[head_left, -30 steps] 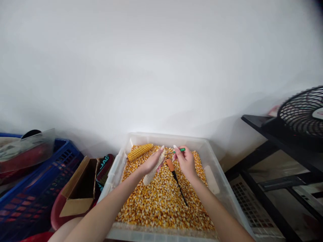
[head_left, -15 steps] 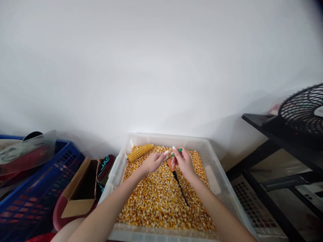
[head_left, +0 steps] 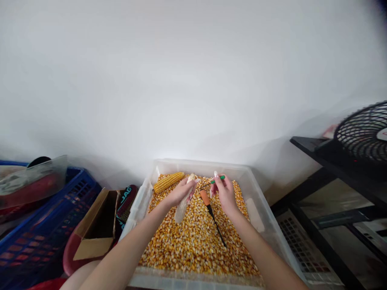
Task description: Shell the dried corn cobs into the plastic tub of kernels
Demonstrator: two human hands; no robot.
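A bare, pale corn cob [head_left: 182,210] is gripped in my left hand [head_left: 180,191], its lower end slanting down over the kernels. In my right hand [head_left: 225,194] is a thin screwdriver [head_left: 218,179] with a green handle, its shaft pointing left toward the cob. Loose corn kernels [head_left: 193,245] fill much of a clear plastic bin [head_left: 256,189] beneath both hands. On the kernels between my forearms lies an orange-handled tool [head_left: 204,197] with a dark shaft. At the bin's far left corner rests an ear of corn [head_left: 168,182] covered in yellow kernels.
Left of the bin are an open cardboard box [head_left: 94,249] in a red basin [head_left: 71,249], a dark JAG-marked item [head_left: 127,203] and a blue crate [head_left: 45,225]. On the right stand a black rack [head_left: 311,145] and a fan [head_left: 363,133]. A white wall [head_left: 193,80] rises behind.
My left hand has turned, bringing the bare cob into view. My right hand with the green-handled screwdriver has shifted slightly right, away from the left hand.
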